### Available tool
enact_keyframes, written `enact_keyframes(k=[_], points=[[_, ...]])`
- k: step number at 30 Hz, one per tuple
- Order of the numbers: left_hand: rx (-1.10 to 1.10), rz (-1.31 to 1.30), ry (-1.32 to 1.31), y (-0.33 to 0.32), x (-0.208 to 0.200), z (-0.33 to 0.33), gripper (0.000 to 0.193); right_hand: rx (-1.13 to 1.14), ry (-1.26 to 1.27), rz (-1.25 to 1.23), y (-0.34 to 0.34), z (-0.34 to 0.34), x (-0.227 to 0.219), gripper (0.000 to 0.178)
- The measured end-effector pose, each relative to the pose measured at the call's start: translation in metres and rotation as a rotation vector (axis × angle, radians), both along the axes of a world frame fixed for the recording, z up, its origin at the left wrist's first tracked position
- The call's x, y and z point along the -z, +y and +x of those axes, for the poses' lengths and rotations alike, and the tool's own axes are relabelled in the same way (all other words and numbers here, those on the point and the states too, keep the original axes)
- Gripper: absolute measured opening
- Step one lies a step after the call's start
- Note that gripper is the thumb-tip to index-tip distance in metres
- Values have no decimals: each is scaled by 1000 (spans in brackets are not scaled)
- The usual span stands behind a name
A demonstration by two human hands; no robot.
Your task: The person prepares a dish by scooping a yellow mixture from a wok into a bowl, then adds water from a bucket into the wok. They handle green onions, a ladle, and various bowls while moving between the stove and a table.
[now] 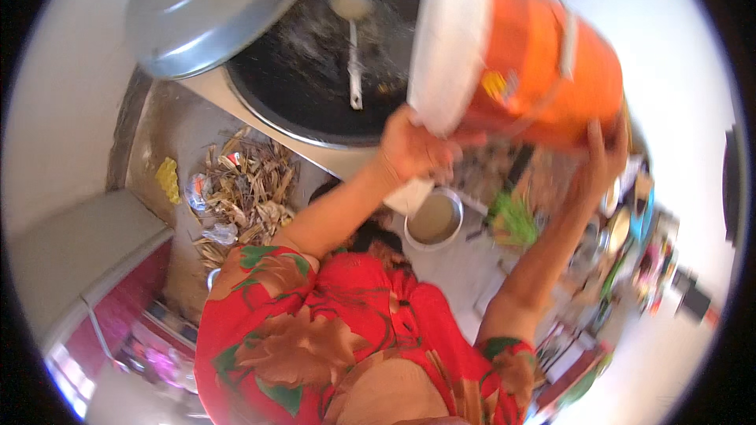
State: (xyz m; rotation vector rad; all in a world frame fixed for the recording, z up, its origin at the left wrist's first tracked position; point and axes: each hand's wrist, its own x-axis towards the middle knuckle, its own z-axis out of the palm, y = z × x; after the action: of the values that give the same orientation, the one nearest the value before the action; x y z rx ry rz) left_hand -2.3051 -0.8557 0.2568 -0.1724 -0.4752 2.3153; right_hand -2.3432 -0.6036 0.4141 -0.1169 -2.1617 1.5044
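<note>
An orange bucket [543,55] with a white rim and a wire handle is tipped on its side, its mouth end toward the large dark wok [276,106]. My left hand [411,148] supports the rim from beneath, fingers partly curled. Near the base, my right hand [605,156] grips the bucket's underside. What the bucket contains is hidden from here. Inside the wok rests a ladle [355,83], its bowl at the far side and its pale handle pointing toward me.
A big metal lid [228,12] leans over the wok's left side. Dry husks [248,189] litter the floor at left. Below the stove stands a pot of cloudy liquid [435,219], with green vegetables [512,219] to its right. Assorted containers crowd the right.
</note>
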Motion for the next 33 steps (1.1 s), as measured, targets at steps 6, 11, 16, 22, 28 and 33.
enact_keyframes(k=[6,11,16,22,28,33], points=[[-145,13,160,-8,2,3,75,-43,113,121,-25,-10,-13,55],[-63,65,127,6,-1,9,77,-214,189,-169,-30,9,-16,55],[5,60,38,22,-13,23,74,185,27,187,6,50,-18,59],[24,-222,173,43,-36,29,73,174,50,-150,53,100,9,49],[-15,-551,242,58,-62,40,66,206,-72,-398,94,150,54,71],[-82,-674,296,78,-69,43,63,56,-78,-403,82,175,53,97]])
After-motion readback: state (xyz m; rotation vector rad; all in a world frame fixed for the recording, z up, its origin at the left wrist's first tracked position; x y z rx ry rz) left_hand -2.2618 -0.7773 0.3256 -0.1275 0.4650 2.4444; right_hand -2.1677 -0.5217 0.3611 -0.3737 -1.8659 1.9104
